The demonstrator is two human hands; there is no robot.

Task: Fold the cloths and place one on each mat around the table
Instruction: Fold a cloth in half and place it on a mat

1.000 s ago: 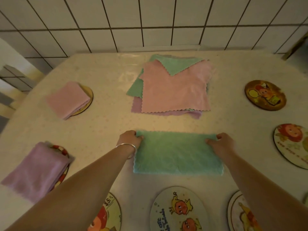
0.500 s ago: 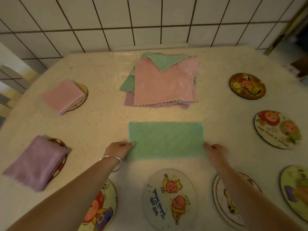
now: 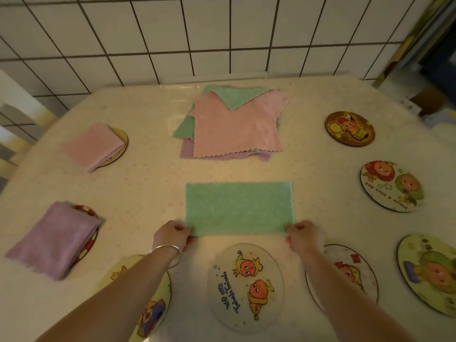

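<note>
- Our left hand (image 3: 171, 236) pinches the near left corner of the green cloth (image 3: 238, 209), and our right hand (image 3: 304, 235) pinches its near right corner; fingers are curled on both.
- The green cloth lies flat as a long rectangle in the middle of the table (image 3: 148, 188).
- Beyond it sits a loose stack of cloths (image 3: 234, 127), pink on top, green and purple under it.
- On the left, a folded pink cloth (image 3: 93, 146) and a folded purple cloth (image 3: 53, 239) each cover a mat.
- Just before our hands lies a round mat (image 3: 245, 287) with writing we read as "we are", the rest unclear.
- A mat on the right (image 3: 392, 186) reads "Have a nice day".
- Our forearms hide parts of two near mats.
</note>
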